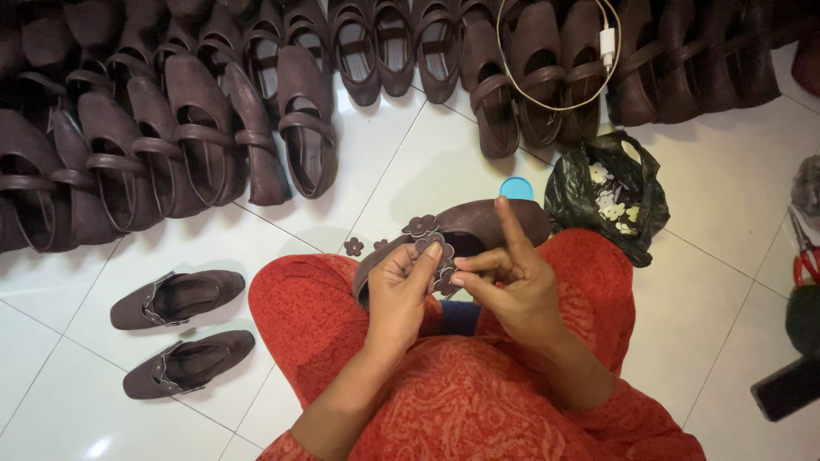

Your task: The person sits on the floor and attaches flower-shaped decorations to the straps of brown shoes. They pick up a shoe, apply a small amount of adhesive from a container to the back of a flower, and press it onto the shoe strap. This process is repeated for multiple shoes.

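- Far left, on the white tiled floor [256, 248]: two finished brown shoes [178, 299] lie side by side, each with a trim piece at the strap, well apart from the hands.
- Upper left to upper right: rows of brown strap shoes [205, 128] stand packed together; a white charger cable [598, 51] loops over the pairs at upper right.
- Left hand [400, 286]: fingers curled narrow, thumb and fingertips pinching a small stack of brown flower-shaped cutouts [440, 265] held just above the lap.
- Cutouts, handling judgement: thin, light and flexible, probably a leather-like sheet. The petals look easy to bend or crease. Grip by the centre or flat faces with a pinch, not by a single petal. A stack may slide apart, so a firm pinch is advised.
- Centre: a brown shoe [478, 224] rests on the lap, touching the red patterned garment [478, 401], with one flower [420, 225] on its upper. Loose flowers [354, 246] lie on the floor just beside it. The shoe appears semi-stiff; support it by the body, not the strap.
- Right hand [512, 282]: index finger raised straight, other fingers folded in, fingertips touching the stack; it grasps nothing alone.
- Right: a blue lid [516, 188] and a dark plastic bag [611, 196] holding pale flower pieces.
- Far right edge: red-handled pliers [805, 256], partly cut off.
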The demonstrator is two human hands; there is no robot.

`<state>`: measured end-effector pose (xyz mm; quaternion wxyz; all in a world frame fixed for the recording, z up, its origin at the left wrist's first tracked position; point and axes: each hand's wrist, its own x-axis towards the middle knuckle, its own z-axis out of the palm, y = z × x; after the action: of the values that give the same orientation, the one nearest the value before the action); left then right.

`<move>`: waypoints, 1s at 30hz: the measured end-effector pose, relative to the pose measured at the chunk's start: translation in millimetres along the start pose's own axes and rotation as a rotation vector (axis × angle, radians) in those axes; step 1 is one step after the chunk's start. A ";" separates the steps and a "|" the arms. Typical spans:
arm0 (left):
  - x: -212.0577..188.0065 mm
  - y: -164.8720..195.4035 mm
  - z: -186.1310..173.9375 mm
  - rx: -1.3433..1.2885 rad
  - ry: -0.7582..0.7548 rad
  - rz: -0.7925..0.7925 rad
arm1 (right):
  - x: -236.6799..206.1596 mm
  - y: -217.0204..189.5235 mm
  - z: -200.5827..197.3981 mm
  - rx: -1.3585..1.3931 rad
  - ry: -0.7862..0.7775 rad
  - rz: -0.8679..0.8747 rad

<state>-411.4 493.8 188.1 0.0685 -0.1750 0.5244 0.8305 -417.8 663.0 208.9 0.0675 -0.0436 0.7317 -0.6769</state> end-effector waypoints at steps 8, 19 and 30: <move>2.6 -7.4 -1.5 0.016 0.016 0.036 | -1.7 -0.1 6.6 -0.029 0.050 -0.005; 9.4 9.1 -3.3 -0.094 -0.037 -0.130 | 10.3 2.3 14.1 -0.051 0.058 -0.003; 11.9 17.6 -8.5 -0.272 -0.115 -0.130 | 11.2 9.6 7.2 0.080 0.281 -0.252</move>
<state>-425.9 477.6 195.3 0.1278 -0.1686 0.3898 0.8962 -427.4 654.9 198.4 -0.1191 -0.0372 0.6950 -0.7081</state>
